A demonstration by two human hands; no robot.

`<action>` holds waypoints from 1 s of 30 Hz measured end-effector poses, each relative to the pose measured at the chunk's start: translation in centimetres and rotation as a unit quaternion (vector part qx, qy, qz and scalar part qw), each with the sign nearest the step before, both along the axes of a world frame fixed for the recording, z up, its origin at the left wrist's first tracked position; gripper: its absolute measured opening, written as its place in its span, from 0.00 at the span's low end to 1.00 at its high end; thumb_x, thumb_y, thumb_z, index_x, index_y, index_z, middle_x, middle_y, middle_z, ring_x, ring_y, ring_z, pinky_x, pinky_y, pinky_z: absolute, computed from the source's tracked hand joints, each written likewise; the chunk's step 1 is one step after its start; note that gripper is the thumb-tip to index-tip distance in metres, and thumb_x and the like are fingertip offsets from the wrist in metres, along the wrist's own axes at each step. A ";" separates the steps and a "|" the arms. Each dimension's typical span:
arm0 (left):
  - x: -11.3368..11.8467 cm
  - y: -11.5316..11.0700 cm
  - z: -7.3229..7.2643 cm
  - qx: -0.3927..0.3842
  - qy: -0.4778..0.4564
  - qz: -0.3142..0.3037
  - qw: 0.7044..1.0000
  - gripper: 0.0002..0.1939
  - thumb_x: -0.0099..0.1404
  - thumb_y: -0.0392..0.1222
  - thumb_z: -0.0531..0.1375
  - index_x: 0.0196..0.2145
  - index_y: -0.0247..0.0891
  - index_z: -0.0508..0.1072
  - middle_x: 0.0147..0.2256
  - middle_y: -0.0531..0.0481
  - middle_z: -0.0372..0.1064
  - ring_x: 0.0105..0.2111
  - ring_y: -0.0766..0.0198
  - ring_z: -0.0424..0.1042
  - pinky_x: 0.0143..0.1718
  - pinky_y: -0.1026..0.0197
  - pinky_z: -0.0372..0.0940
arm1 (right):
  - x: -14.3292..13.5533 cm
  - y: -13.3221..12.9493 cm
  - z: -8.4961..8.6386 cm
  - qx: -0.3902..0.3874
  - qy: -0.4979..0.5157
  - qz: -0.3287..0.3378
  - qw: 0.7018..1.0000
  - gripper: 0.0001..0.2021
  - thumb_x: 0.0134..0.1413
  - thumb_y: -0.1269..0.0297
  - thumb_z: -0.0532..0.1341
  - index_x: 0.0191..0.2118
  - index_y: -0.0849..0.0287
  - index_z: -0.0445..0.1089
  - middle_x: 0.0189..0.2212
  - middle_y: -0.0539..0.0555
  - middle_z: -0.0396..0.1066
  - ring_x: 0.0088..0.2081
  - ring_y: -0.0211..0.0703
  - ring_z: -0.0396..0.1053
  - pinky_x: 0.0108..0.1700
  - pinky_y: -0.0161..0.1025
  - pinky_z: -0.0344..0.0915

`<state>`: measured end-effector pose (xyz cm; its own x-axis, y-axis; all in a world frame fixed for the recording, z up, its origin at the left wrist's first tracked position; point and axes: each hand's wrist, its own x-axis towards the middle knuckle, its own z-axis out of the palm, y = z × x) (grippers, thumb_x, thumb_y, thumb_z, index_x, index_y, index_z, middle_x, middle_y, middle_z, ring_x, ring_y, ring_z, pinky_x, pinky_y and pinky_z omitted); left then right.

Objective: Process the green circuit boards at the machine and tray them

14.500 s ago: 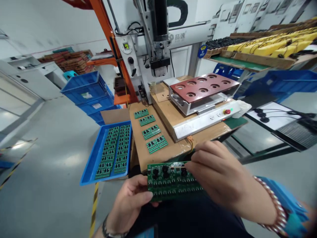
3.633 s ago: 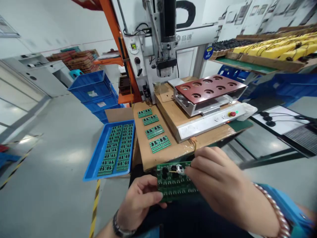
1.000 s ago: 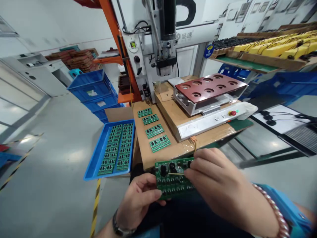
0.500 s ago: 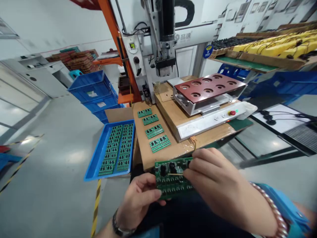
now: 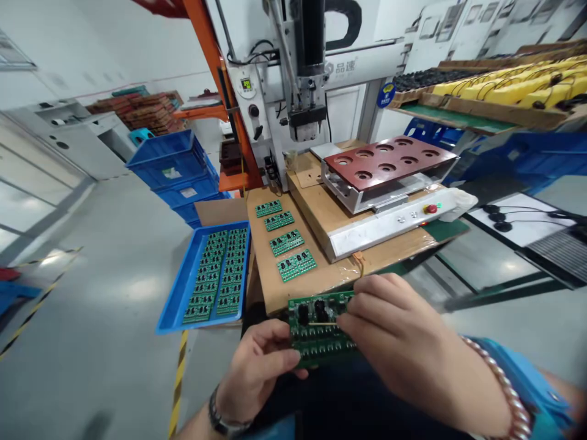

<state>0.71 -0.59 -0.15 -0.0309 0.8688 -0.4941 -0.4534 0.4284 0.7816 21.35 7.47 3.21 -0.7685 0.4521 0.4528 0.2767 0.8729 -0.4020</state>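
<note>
My left hand (image 5: 263,360) grips the left end of a green circuit board (image 5: 321,351), thumb on its face and fingers behind. The board is tilted up toward me and carries black round components along its upper part and rows of small silvery parts below. Pinched in my right hand (image 5: 394,342) is a thin wooden stick (image 5: 322,324), its tip lying at the black components on the left. My right hand covers the board's right end. Beyond, several similar circuit boards (image 5: 296,265) lie in a row on the brown-topped bench (image 5: 270,293).
A blue tray (image 5: 172,305) with two columns of boards stands left of the bench. Behind it are stacked blue crates (image 5: 160,162). A machine with a black spindle (image 5: 312,43) rises at the back, beside a reddish fixture plate (image 5: 389,160) with round holes. Yellow parts (image 5: 513,85) fill racks at right.
The stick's tip has shifted slightly left and down along the board, with my right hand moving a little left. My left hand and the board stay nearly in place.
</note>
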 end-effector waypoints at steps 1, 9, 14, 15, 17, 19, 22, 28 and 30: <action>0.0 0.0 0.0 -0.002 0.003 0.000 1.000 0.10 0.41 0.36 0.71 0.24 0.35 0.77 0.22 0.49 0.73 0.23 0.62 0.71 0.21 0.65 0.68 | 0.0 0.0 0.0 0.002 0.002 -0.001 1.000 0.06 0.57 0.73 0.51 0.34 0.63 0.65 0.29 0.52 0.61 0.35 0.42 0.55 0.35 0.42 0.50; -0.2 -0.1 -0.5 0.011 0.001 -0.005 1.000 0.09 0.42 0.36 0.70 0.25 0.34 0.77 0.23 0.49 0.73 0.23 0.63 0.71 0.22 0.65 0.69 | 0.1 0.1 -0.2 -0.002 -0.018 -0.005 1.000 0.07 0.58 0.72 0.51 0.32 0.62 0.65 0.29 0.52 0.61 0.35 0.41 0.54 0.35 0.42 0.49; -0.2 -0.2 -0.3 0.017 -0.012 -0.010 1.000 0.08 0.43 0.36 0.70 0.25 0.36 0.78 0.23 0.49 0.74 0.23 0.62 0.72 0.21 0.66 0.68 | 0.4 0.2 0.1 -0.002 -0.009 -0.021 1.000 0.08 0.58 0.74 0.51 0.30 0.63 0.64 0.28 0.52 0.61 0.34 0.41 0.54 0.35 0.42 0.50; -0.2 -0.2 -0.3 0.019 -0.013 -0.015 1.000 0.08 0.43 0.36 0.70 0.25 0.36 0.78 0.23 0.49 0.74 0.23 0.63 0.72 0.21 0.66 0.68 | 0.4 0.2 0.1 -0.003 -0.008 -0.023 1.000 0.08 0.58 0.75 0.51 0.30 0.63 0.64 0.28 0.52 0.61 0.34 0.41 0.55 0.35 0.42 0.50; -0.2 -0.3 -0.4 0.023 -0.012 -0.020 0.999 0.08 0.44 0.36 0.70 0.25 0.35 0.78 0.22 0.49 0.74 0.24 0.63 0.72 0.22 0.66 0.68 | 0.3 0.2 0.0 -0.004 -0.004 -0.028 1.000 0.07 0.58 0.75 0.51 0.32 0.63 0.65 0.29 0.52 0.62 0.34 0.41 0.55 0.36 0.42 0.51; -0.2 -0.3 -0.5 0.027 -0.014 -0.021 0.999 0.07 0.44 0.36 0.69 0.25 0.35 0.78 0.23 0.49 0.74 0.24 0.63 0.72 0.22 0.66 0.68 | 0.3 0.1 -0.1 -0.007 -0.001 -0.028 1.000 0.07 0.57 0.75 0.51 0.34 0.63 0.66 0.29 0.52 0.62 0.35 0.41 0.55 0.36 0.42 0.51; -0.2 -0.3 -0.6 0.027 -0.021 -0.015 0.999 0.08 0.44 0.35 0.69 0.26 0.36 0.78 0.23 0.49 0.74 0.24 0.63 0.72 0.21 0.66 0.68 | 0.3 0.0 -0.2 -0.011 0.003 -0.019 1.000 0.08 0.57 0.75 0.51 0.33 0.63 0.66 0.28 0.53 0.62 0.35 0.41 0.55 0.36 0.42 0.51; -0.2 -0.3 -0.6 0.028 -0.017 -0.018 0.999 0.07 0.44 0.35 0.69 0.25 0.35 0.78 0.23 0.48 0.74 0.24 0.62 0.72 0.21 0.66 0.68 | 0.3 0.1 -0.1 -0.018 -0.002 -0.005 1.000 0.07 0.57 0.75 0.51 0.32 0.63 0.65 0.29 0.52 0.62 0.35 0.41 0.55 0.36 0.42 0.51; -0.2 -0.4 -0.6 0.028 -0.019 -0.016 0.999 0.07 0.44 0.35 0.70 0.25 0.35 0.78 0.23 0.49 0.74 0.23 0.61 0.73 0.21 0.66 0.68 | 0.3 0.2 0.0 -0.019 -0.001 -0.012 1.000 0.08 0.57 0.75 0.51 0.32 0.63 0.65 0.28 0.52 0.61 0.34 0.41 0.55 0.35 0.42 0.51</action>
<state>0.47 -0.96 -0.77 0.0152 0.8951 -0.4456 -0.4709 0.3995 0.7865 21.64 7.71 3.21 -0.7587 0.4866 0.4332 0.2978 0.8504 -0.4336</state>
